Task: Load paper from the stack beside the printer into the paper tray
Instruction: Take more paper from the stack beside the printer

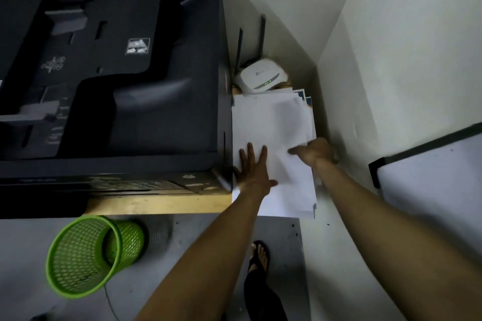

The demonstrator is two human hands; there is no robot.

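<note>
The printer (109, 73) fills the left of the view, dark and broad, and is set on a wooden table (156, 204) whose front edge shows pale below it. No open paper tray can be made out on the printer; where it is cannot be told from here.

Just to the right of the printer, touching its side wall, the stack of paper (271, 125) is seen. Its long axis runs away from the person, from the table's front edge, which it overhangs a little, back toward a white router (260, 75) at the rear. The sheets are loosely squared, and printed corners show at the far right.

Both hands are laid at the near half of the stack, so the paper lies directly ahead of and under them. The left hand (251, 168) is spread flat and wide on the top sheet, next to the printer, with nothing held. The right hand (317, 150) is placed at the stack's right edge, its thumb on top of the sheets and its fingers seemingly curled beneath; whether a bundle is truly pinched cannot be told, as it is blurred. The right hand is judged the better placed to lift, the left to steady.

A green wastebasket (91, 255) lies tipped on the floor below.
</note>
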